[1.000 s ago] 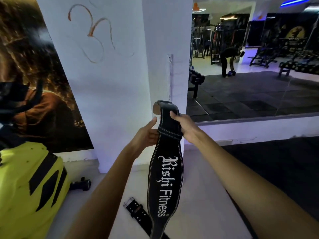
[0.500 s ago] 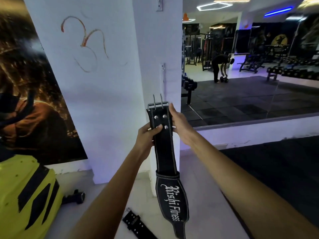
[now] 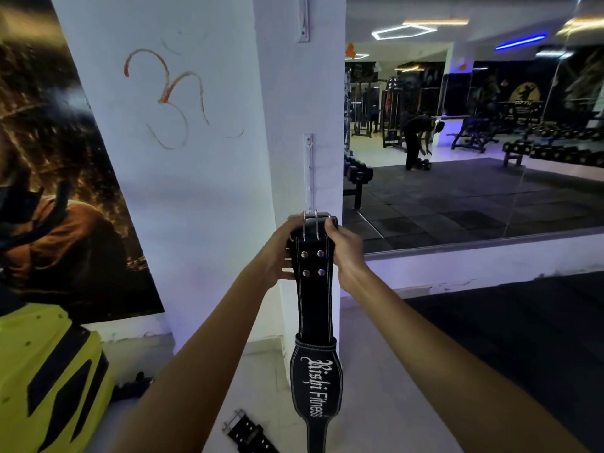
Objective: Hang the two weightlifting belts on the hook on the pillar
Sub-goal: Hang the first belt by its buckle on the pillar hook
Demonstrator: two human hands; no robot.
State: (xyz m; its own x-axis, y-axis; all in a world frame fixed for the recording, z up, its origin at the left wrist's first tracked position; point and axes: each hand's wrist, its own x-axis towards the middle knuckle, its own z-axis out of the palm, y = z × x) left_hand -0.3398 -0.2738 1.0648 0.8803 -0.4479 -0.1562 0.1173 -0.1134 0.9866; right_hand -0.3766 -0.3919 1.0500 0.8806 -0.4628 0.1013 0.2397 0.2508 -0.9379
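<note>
Both hands, left hand point(image 3: 277, 253) and right hand point(image 3: 346, 248), have a closed grip on the belt point(image 3: 314, 308) at its buckle point(image 3: 315, 220). Lift toward twelve o'clock, slipping the buckle frame over the pillar hook point(image 3: 309, 148); the second belt point(image 3: 248, 433) lies on the floor at seven o'clock.

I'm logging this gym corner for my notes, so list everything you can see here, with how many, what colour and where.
Black leather weightlifting belt with white lettering: one, hanging in front of the pillar, held at its buckle end.
Black studded belt on the floor: one, bottom centre, partly cut off.
White wall hook strip: one, on the pillar above the held belt.
White pillar: one, centre, with an orange scrawl.
Dark poster: one, left wall.
Yellow and black equipment: one, bottom left.
Wall mirror: one, right, reflecting the gym.
Left hand: grip on the belt's left edge.
Right hand: grip on its right edge.
</note>
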